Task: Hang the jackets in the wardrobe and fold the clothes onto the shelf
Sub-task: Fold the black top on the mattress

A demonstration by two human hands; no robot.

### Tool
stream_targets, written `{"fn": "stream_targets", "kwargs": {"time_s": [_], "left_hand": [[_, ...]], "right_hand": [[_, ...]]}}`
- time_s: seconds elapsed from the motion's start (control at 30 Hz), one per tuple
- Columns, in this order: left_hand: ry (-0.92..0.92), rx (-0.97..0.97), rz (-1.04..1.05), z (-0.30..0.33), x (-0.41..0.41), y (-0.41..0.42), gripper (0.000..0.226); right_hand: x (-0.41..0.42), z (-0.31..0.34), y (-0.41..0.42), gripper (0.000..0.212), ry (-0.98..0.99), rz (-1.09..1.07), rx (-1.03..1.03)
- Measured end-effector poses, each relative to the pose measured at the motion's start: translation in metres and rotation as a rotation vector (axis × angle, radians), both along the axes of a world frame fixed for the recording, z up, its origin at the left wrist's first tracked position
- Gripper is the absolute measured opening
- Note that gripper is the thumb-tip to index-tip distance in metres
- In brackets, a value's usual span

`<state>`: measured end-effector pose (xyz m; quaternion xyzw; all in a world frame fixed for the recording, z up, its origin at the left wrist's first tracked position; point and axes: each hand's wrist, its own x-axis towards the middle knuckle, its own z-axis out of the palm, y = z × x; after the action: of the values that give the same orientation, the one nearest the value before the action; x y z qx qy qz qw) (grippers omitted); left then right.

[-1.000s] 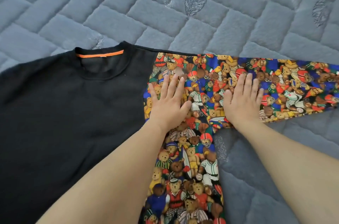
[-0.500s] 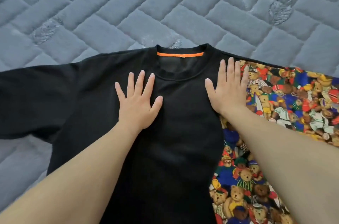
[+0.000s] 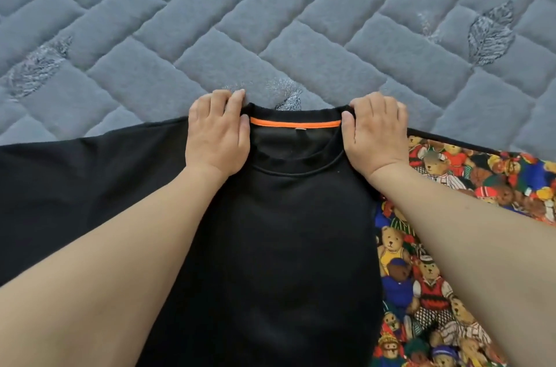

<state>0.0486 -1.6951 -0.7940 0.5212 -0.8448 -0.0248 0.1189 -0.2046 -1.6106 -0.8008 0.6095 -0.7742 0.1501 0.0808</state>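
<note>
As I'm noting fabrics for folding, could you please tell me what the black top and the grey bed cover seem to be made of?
Black top: looks like a matte, smooth knit, perhaps cotton jersey; it lies limp with a ribbed neckline and orange neck tape.
Grey bed cover: seems a padded, quilted plush fabric; stitched puffy blocks, fuzzy surface.

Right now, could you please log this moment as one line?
left hand: grips collar | right hand: grips collar | black shirt: flat on quilt
</note>
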Motion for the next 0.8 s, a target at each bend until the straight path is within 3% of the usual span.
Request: {"fn": "stream_targets", "kwargs": {"time_s": [0.1,0.33,0.43,0.5,0.6,0.7,0.8], "left_hand": [[0.012,-0.045,0.004,0.004,-0.003,0.000,0.029],[-0.131,-0.086,-0.056,0.027,-0.001,0.011,0.023],[-0.037,-0.201,-0.169,0.047,0.019,0.040,0.019],[-0.058,-0.211,-0.240,0.054,0.041,0.071,0.020],[-0.192,-0.007,-0.333,0.055,0.072,0.110,0.030],[-0.065,0.246,-0.143,0.058,0.057,0.111,0.038],[0.052,0.414,0.139,0.045,0.021,0.104,0.038]], "right_hand": [[0.000,0.000,0.001,0.030,0.009,-0.002,-0.009],[0.004,0.027,0.012,0.039,-0.111,0.015,0.038],[0.015,0.054,0.040,0.025,-0.145,0.124,-0.002],[0.019,0.064,0.075,0.023,-0.101,0.259,0.116],[0.022,0.070,0.126,0.038,0.000,0.323,0.482],[0.025,0.068,0.127,0.057,-0.055,0.188,0.385],[0.032,0.054,0.104,0.057,-0.138,-0.073,0.338]]}}
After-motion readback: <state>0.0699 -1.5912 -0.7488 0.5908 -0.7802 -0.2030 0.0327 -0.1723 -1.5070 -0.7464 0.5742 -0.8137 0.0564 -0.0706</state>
